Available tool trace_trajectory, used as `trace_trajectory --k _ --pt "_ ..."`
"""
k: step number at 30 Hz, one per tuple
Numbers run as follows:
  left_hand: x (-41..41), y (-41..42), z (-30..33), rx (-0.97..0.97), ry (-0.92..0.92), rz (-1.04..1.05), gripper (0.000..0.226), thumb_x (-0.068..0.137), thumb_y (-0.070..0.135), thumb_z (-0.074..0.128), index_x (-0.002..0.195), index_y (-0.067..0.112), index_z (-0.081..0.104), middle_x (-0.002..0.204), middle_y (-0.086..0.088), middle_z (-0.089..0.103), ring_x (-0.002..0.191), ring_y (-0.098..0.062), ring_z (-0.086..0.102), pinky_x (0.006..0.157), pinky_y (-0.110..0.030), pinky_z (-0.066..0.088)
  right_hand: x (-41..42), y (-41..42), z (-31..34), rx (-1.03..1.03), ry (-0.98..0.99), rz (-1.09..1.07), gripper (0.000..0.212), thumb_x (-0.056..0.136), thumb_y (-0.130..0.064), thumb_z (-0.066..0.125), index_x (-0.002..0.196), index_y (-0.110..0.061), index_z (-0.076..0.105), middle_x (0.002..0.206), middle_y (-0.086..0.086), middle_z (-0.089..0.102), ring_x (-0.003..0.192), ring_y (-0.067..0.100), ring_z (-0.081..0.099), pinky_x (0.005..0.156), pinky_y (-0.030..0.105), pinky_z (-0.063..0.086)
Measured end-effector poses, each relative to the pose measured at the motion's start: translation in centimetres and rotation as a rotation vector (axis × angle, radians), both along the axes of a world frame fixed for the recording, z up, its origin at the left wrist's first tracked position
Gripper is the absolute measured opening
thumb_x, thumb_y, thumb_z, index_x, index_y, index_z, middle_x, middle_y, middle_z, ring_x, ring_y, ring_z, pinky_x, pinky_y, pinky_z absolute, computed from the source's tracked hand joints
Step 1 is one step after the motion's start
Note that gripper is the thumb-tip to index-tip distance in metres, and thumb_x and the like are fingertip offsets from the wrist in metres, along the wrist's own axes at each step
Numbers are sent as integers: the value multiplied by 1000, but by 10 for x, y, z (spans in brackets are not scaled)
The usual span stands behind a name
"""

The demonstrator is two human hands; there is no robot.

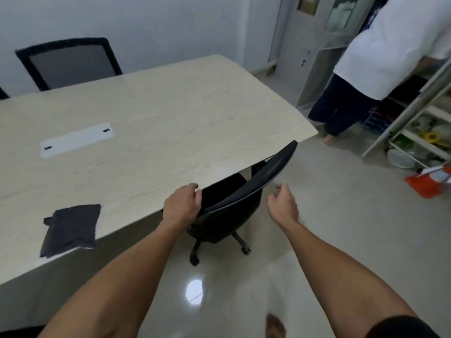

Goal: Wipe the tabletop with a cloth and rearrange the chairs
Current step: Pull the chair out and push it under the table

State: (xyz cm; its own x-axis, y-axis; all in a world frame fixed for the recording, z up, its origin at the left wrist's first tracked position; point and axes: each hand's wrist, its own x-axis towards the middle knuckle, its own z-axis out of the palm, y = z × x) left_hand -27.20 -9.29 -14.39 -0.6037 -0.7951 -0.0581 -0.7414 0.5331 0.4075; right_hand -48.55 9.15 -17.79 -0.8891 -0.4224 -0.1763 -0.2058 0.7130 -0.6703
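Two bare hands out over black swivel chair, seat tucked under near corner of pale wood bench. Left hand grips top edge of chair back, fingers curled over rim. Right hand hovers just beside chair back, apart from it, fingers loosely curled, holding nothing. Dark grey cloth lies crumpled at bench's near edge, well left of hands. Second mesh-back chair at far side. Another person stands by shelves.

Pale wood table: dark cloth near front edge.
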Motion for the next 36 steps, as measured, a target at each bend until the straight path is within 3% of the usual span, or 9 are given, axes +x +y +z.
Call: trace_trajectory --k 4,7,13,17,21,26,30,36 --pt "-29 23 20 -13 18 128 39 106 46 41 127 21 63 120 -5 72 111 -34 65 87 -44 50 -50 5 22 -13 124 192 56 100 -25 60 151 -15 38 145 14 45 125 38 54 95 43 47" --pt "-49 51 30 -26 26 190 46 104 51 44 135 21 61 124 -3 71 114 -32 65 90 -44 51 -87 9 32 20 193 429 68 100 -31 63 159 -17 31 153 9 36 137 31 45 107 43 43" --pt "-76 93 31 -86 -69 151 63 95 67 53 141 24 59 126 0 68 116 -24 65 87 -39 53 -143 5 37 59 319 682 60 98 -39 68 148 -12 48 153 8 41 144 28 35 115 43 40" --pt "-90 101 28 -115 -184 83 55 95 60 59 141 29 60 131 4 66 121 -22 62 92 -38 53 -170 -3 38 83 353 796 54 101 -41 66 142 -8 58 156 10 45 149 27 32 121 39 30" --pt "-95 96 22 -140 -213 30 34 100 53 56 123 33 71 120 9 66 116 -19 63 78 -35 52 -185 -11 35 103 379 869 47 101 -48 63 130 -11 66 137 4 58 136 25 49 109 42 43" --pt "-92 92 14 -215 -249 -6 30 104 49 52 114 31 74 111 8 65 107 -21 64 63 -34 44 -186 -13 29 61 457 870 42 98 -49 66 119 -13 69 120 5 64 124 29 53 102 45 48" --pt "-86 83 10 -190 -224 71 29 105 47 52 112 30 75 111 8 65 108 -19 60 67 -34 46 -176 -17 23 63 464 870 43 97 -49 65 122 -14 68 122 3 63 124 28 53 100 52 49" --pt "-73 56 9 -156 -232 139 29 105 41 53 106 23 76 107 3 65 107 -24 60 72 -39 52 -150 -31 16 100 497 837 42 102 -50 58 126 -16 66 130 3 61 129 28 50 104 49 40"
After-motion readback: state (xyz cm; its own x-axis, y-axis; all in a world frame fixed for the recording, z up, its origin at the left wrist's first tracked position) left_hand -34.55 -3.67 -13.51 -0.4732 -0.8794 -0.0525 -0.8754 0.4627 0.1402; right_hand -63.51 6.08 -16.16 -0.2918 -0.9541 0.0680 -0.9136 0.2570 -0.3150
